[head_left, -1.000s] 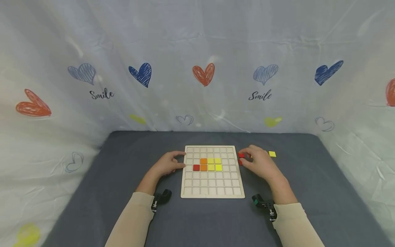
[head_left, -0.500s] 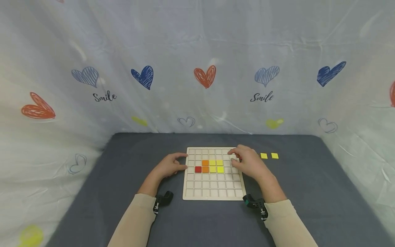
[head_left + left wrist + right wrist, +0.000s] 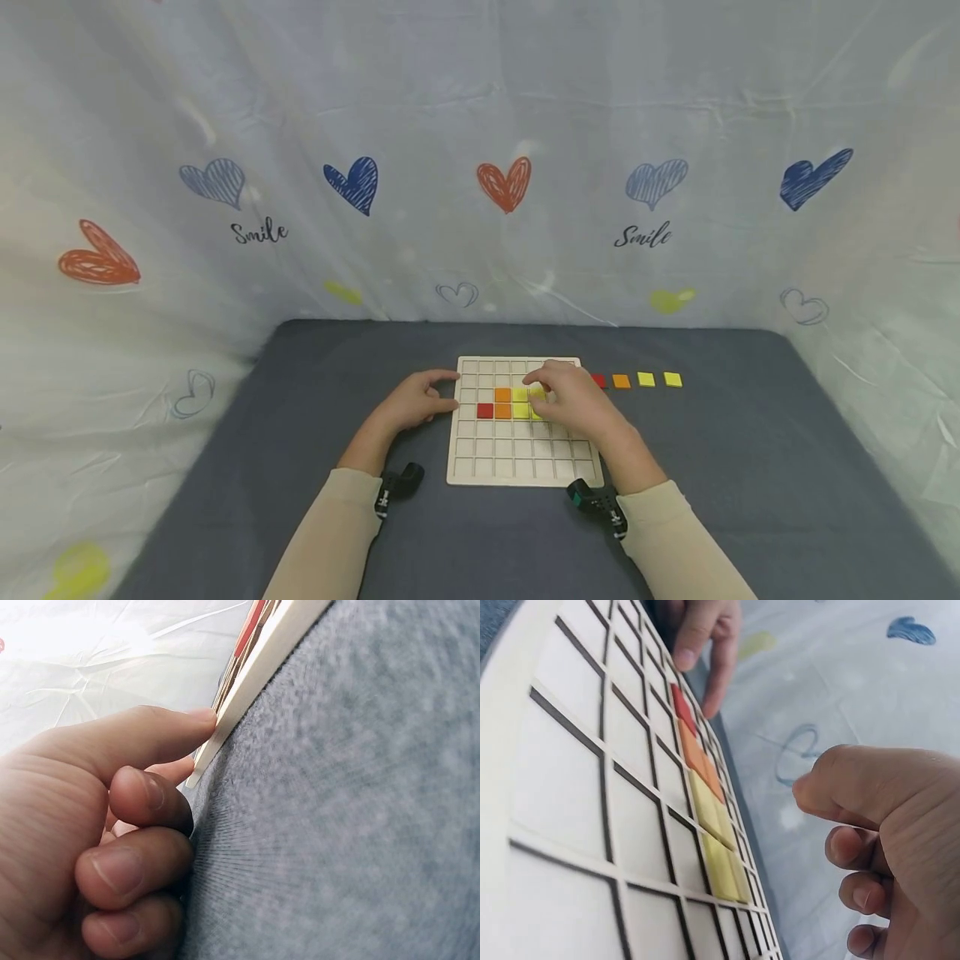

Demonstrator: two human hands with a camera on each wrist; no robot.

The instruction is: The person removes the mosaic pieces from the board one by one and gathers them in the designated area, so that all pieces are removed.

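Note:
A pale wooden grid board lies on the dark cloth. In its cells sit a red tile, two orange tiles and several yellow tiles. My left hand touches the board's left edge with thumb and index fingertips; its other fingers are curled in the left wrist view. Over the right part of the board hovers my right hand, thumb and index fingertips above the yellow tiles. From the right wrist, the thumb covers the index finger, so I cannot tell whether a tile is between them.
Right of the board, a row of loose tiles lies on the cloth: a red one partly behind my right hand, an orange one and two yellow ones. A pale curtain with printed hearts hangs behind the table.
My right hand has moved left from beside the loose red tiles to above the board's yellow tiles, uncovering loose tiles on the right. My left hand stays at the board's left edge.

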